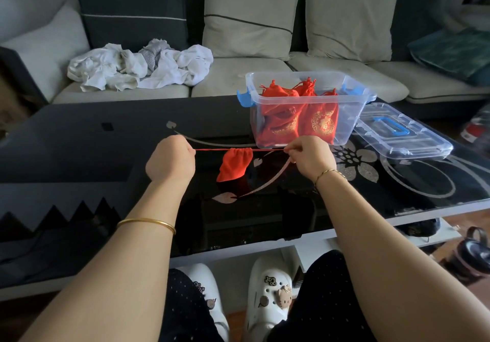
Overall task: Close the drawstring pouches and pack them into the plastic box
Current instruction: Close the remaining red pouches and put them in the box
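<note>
Head view: both fists, left hand [171, 158] and right hand [310, 157], pinch the taut drawstring [212, 150], red pouch [234, 164] seemingly cinched.

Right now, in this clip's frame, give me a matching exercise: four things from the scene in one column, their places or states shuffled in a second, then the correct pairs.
Things:
1. red pouch
2. plastic box
3. box lid
4. white cloth pile

Places or states:
A. lies flat on the table, right of the box
B. crumpled on the sofa seat
C. hangs from a taut cord pulled between both hands
D. open, with red pouches inside

Pairs: 1-C, 2-D, 3-A, 4-B
</note>
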A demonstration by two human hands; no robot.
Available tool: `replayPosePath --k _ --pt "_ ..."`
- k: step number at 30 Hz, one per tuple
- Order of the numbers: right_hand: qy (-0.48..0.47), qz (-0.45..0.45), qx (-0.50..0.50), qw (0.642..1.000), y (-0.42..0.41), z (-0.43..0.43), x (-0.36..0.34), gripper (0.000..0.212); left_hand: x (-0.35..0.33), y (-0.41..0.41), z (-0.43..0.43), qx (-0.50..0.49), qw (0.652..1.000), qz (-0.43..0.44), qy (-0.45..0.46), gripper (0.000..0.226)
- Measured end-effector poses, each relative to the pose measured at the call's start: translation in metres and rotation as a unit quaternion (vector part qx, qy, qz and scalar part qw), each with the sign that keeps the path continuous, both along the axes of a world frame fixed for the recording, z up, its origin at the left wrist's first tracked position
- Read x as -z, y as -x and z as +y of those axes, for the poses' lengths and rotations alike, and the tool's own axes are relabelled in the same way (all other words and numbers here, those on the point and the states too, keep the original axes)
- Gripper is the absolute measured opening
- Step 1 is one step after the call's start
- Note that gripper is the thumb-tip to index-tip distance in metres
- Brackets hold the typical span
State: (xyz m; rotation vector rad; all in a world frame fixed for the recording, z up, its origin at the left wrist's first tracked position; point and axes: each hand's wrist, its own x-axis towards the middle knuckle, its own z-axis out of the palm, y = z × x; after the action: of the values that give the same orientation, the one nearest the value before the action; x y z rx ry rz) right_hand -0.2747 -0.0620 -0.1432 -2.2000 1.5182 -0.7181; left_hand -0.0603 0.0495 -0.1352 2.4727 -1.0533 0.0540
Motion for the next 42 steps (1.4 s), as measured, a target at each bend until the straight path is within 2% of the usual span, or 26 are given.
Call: replayPosePath --k 4,7,9,11,12,13,15,16,17,18,19,20,23,26,28,30,32,35,37,40,42 --pt "0.012 -0.051 0.028 0.998 -0.002 -0.004 0.004 0.023 -0.002 0.001 -0.002 -0.017 0.999 -0.009 0.032 0.035" --pt "0.018 -0.070 0.075 0.995 -0.001 -0.006 0.004 0.012 -0.005 0.005 0.000 -0.015 0.996 0.021 0.085 0.032" --pt "0.004 -0.089 0.073 0.993 -0.002 -0.004 -0.001 0.013 -0.007 0.007 0.000 -0.002 0.990 0.089 0.111 0.031" --pt "-0.089 -0.188 0.061 0.976 -0.003 0.002 -0.005 0.018 -0.008 0.009 -0.002 -0.002 0.962 0.227 0.154 0.031" --pt "-0.174 -0.274 0.061 0.944 -0.003 0.004 -0.007 0.018 -0.010 0.009 -0.003 -0.014 0.924 0.333 0.185 0.030" --pt "-0.266 -0.371 0.068 0.887 -0.002 0.004 -0.009 0.018 -0.012 0.008 -0.004 -0.033 0.869 0.445 0.215 0.031" --pt "-0.406 -0.544 0.103 0.727 0.001 0.002 -0.011 0.022 -0.017 0.004 -0.001 -0.086 0.728 0.627 0.264 0.035" --pt "-0.441 -0.598 0.122 0.658 0.002 0.000 -0.010 0.023 -0.019 0.002 -0.001 -0.119 0.661 0.686 0.280 0.037" --pt "-0.460 -0.631 0.137 0.610 0.002 -0.001 -0.008 0.022 -0.020 0.002 -0.001 -0.137 0.614 0.721 0.292 0.038" --pt "-0.464 -0.645 0.148 0.589 0.001 -0.001 -0.007 0.021 -0.022 0.005 -0.001 -0.137 0.591 0.733 0.307 0.038" --pt "-0.456 -0.644 0.151 0.595 -0.001 0.001 -0.006 0.021 -0.025 0.010 0.000 -0.122 0.583 0.732 0.330 0.036" --pt "-0.438 -0.633 0.150 0.620 -0.002 0.003 -0.007 0.021 -0.027 0.015 -0.002 -0.096 0.586 0.721 0.357 0.033" --pt "-0.361 -0.595 0.116 0.708 -0.006 0.011 -0.022 0.024 -0.036 0.028 -0.008 0.037 0.634 0.660 0.402 0.033" --pt "-0.263 -0.557 0.036 0.787 -0.010 0.022 -0.043 0.021 -0.045 0.040 -0.010 0.156 0.688 0.617 0.349 0.035" --pt "-0.221 -0.528 -0.025 0.820 -0.014 0.029 -0.052 0.020 -0.047 0.047 -0.009 0.191 0.702 0.611 0.312 0.029" --pt "-0.191 -0.489 -0.068 0.848 -0.019 0.036 -0.058 0.020 -0.046 0.052 -0.008 0.218 0.734 0.583 0.270 0.016" --pt "-0.172 -0.460 -0.102 0.865 -0.024 0.042 -0.061 0.021 -0.045 0.055 -0.007 0.241 0.768 0.547 0.229 0.007" --pt "-0.157 -0.419 -0.134 0.884 -0.031 0.047 -0.061 0.020 -0.043 0.059 -0.007 0.270 0.814 0.485 0.173 0.006" --pt "-0.162 -0.414 -0.140 0.885 -0.035 0.047 -0.060 0.022 -0.042 0.060 -0.008 0.269 0.840 0.443 0.158 0.009" --pt "-0.202 -0.438 -0.092 0.871 -0.035 0.042 -0.056 0.029 -0.041 0.060 -0.010 0.258 0.835 0.453 0.173 0.011" --pt "-0.230 -0.374 -0.067 0.896 -0.031 0.039 -0.050 0.030 -0.040 0.060 -0.010 0.255 0.827 0.467 0.181 0.011"
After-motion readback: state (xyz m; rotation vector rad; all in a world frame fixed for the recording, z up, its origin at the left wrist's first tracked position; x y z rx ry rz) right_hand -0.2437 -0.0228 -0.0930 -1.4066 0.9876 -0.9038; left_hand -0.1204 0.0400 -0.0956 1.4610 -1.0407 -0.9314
